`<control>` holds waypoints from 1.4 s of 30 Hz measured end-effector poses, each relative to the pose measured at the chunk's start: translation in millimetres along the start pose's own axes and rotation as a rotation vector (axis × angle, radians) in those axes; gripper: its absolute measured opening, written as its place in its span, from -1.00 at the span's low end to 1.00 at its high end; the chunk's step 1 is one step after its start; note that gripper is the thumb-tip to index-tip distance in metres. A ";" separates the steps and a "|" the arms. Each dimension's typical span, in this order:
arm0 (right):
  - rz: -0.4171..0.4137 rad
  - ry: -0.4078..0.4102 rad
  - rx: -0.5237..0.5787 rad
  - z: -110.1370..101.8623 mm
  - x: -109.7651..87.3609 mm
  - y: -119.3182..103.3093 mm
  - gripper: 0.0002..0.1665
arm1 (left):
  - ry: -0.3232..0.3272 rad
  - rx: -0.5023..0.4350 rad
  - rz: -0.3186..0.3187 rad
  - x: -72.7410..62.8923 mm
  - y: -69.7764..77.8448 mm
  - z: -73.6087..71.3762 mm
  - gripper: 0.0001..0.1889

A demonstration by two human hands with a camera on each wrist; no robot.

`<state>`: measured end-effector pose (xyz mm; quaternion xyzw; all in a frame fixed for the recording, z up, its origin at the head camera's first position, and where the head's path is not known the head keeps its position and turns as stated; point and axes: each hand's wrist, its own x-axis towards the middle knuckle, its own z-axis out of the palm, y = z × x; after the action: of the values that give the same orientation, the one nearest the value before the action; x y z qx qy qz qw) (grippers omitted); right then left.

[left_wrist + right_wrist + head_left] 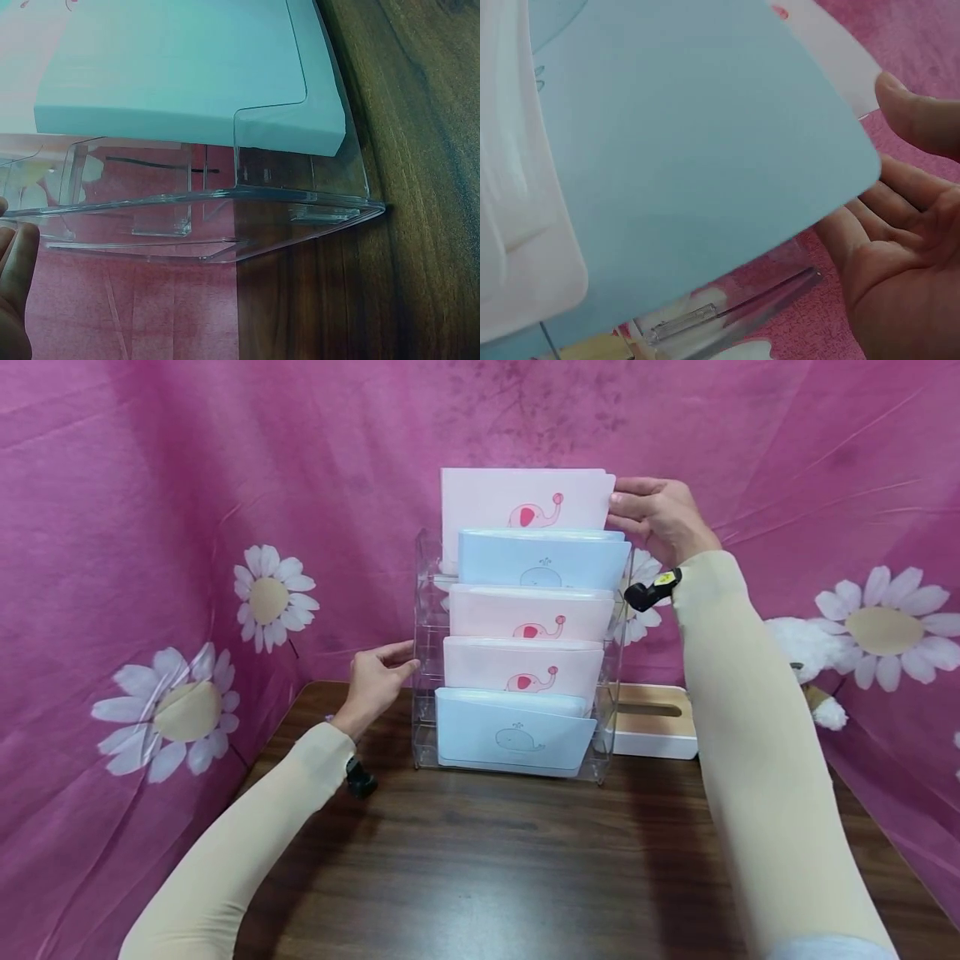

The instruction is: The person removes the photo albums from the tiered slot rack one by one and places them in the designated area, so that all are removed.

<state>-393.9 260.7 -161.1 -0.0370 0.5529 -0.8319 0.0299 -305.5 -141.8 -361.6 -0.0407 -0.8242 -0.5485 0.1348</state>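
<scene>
A clear tiered rack (422,643) stands upright on the table, holding pink and blue folders on its steps. The left hand (375,685) grips the rack's left side edge, its fingertips entering the left wrist view at the left. The right hand (663,514) is at the right edge of the top pink folder (487,497), which has an elephant drawing. In the right wrist view its thumb touches that folder's corner, and its other fingers pass behind the upper blue folder (720,150). Two more pink folders fill the middle; a blue whale folder (480,727) sits lowest.
Behind the rack's right side is a white box with a wooden top (652,739). A white plush toy (806,643) sits farther right, partly behind the right sleeve. Pink cloth with daisies (360,468) surrounds the brown wooden table (465,860) at the back and sides.
</scene>
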 end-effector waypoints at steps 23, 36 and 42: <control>0.070 0.079 -0.454 23.6 11.8 8.9 -0.67 | 0.019 -0.022 0.004 -1.5 -1.7 -0.4 -0.61; -0.028 0.226 -0.450 23.6 12.2 15.8 -0.53 | 0.037 -0.009 0.025 -3.8 -3.7 -1.4 -0.62; -0.111 0.261 -0.181 16.2 11.3 12.8 -0.75 | 0.024 0.011 0.019 -2.4 0.4 1.9 -0.61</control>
<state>-403.5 239.8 -166.3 0.0384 0.6218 -0.7768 -0.0919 -303.5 -139.7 -362.6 -0.0411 -0.8251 -0.5431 0.1502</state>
